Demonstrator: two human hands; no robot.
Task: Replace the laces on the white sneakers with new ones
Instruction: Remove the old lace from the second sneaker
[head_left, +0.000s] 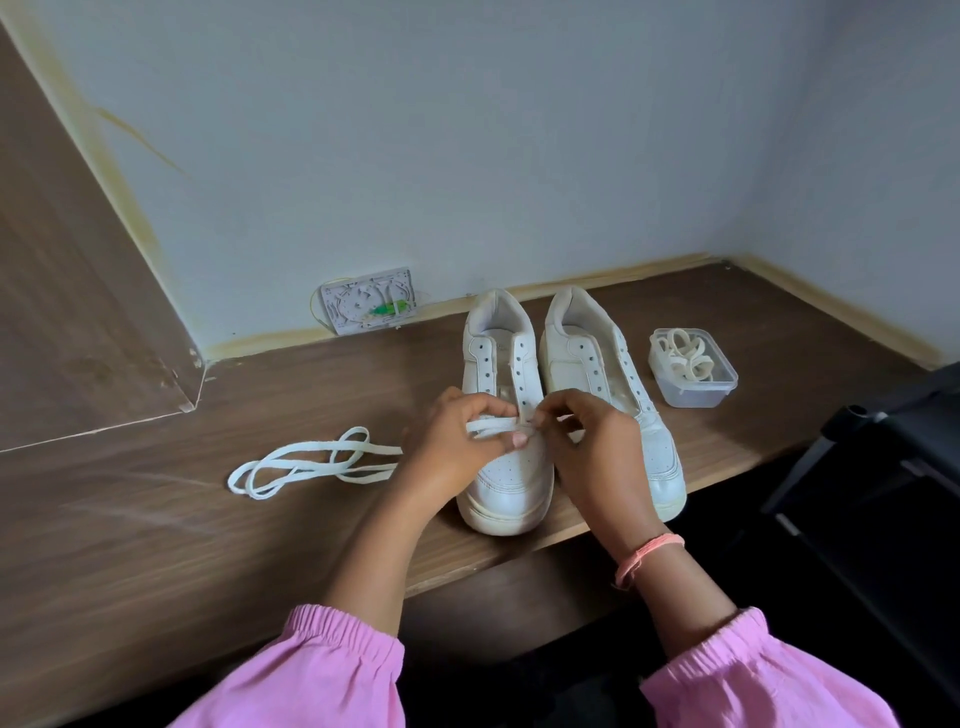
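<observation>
Sneakers (566, 395) on a wooden desk (156, 519) by a pale wall (467, 130), both hands' grip pinching a lace (493, 427)

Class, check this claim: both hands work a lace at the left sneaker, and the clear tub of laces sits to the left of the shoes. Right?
Not quite. The head view shows the tub to the right of the shoes. Both hands, left and right, do work a lace at the left sneaker.

A wood-grain tabletop (130, 519) is seen against a pale wall (467, 130). A small white plastic plate (366, 300) with a green part and thin yellow wires is fixed low on the wall. A black chair frame (883, 467) is seen at the right edge.
</observation>
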